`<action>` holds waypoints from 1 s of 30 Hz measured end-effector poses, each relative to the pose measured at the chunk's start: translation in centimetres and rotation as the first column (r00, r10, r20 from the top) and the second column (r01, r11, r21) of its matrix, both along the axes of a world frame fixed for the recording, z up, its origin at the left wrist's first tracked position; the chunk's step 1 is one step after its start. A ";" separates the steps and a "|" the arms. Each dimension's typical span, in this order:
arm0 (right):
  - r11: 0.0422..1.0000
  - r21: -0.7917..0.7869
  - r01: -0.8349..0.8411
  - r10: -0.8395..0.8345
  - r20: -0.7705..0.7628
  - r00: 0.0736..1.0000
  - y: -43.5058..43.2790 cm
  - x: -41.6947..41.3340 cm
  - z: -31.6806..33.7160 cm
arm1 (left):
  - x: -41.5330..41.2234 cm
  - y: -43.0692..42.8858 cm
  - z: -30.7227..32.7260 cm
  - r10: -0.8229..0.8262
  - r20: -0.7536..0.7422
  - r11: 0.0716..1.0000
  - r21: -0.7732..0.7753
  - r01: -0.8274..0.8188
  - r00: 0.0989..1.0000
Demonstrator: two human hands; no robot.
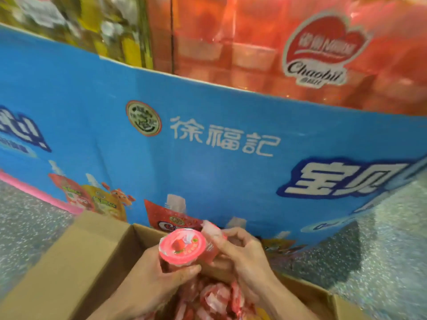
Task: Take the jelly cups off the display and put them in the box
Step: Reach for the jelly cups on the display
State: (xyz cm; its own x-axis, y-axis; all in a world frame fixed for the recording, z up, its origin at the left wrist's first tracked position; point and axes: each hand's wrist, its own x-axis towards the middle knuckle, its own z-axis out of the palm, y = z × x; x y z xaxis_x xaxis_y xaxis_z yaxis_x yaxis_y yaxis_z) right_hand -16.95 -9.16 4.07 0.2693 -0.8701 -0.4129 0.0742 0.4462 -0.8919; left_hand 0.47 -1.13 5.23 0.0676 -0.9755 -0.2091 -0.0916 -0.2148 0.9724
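Over the open cardboard box (69,262), the left hand (152,285) grips a pink jelly cup (182,247) (strawberry on its lid). Close beside it, the right hand (242,255) pinches a second cup (213,236). Behind them, the blue display (208,100) reads "徐福記" and a red bag (254,31) reads "Chaobil".

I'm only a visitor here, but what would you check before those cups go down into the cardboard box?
1. Left hand grip on the jelly cup: ok. Fingers and thumb curl round its body, with the lid facing up.
2. Right hand grip on the second pink package: cannot tell. The fingers pinch it, but it is blurred.
3. Both items above the cardboard box: ok.
4. Box flaps folded open: ok.
5. Room among the red and white packs inside: cannot tell, because the hands hide much of the inside.
6. Jelly cup lid intact: ok, as far as the blur allows.
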 end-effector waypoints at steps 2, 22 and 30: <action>0.994 -0.102 -0.036 0.031 -0.052 0.998 -0.3 -0.1 3.2 | 0.1 -0.5 1.9 -0.009 0.007 1.000 -0.018 0.009 1.000; 0.549 -0.797 -0.253 0.146 -0.206 0.968 -1.2 -3.4 27.3 | 0.2 -2.2 24.7 0.169 0.191 0.865 -0.499 -0.052 0.967; 0.458 -0.857 -0.236 0.053 -0.239 0.970 -3.0 -5.2 36.1 | 0.8 -5.6 33.9 0.189 0.154 0.816 -0.574 -0.068 0.970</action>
State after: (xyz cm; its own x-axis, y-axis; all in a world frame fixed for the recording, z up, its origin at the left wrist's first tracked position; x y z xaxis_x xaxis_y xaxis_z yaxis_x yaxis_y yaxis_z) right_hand -22.15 -12.14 40.17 0.4402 -0.7504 0.4931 -0.0903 -0.5834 -0.8071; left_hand 1.25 -6.75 39.12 0.1809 -0.8973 0.4026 -0.3021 0.3389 0.8910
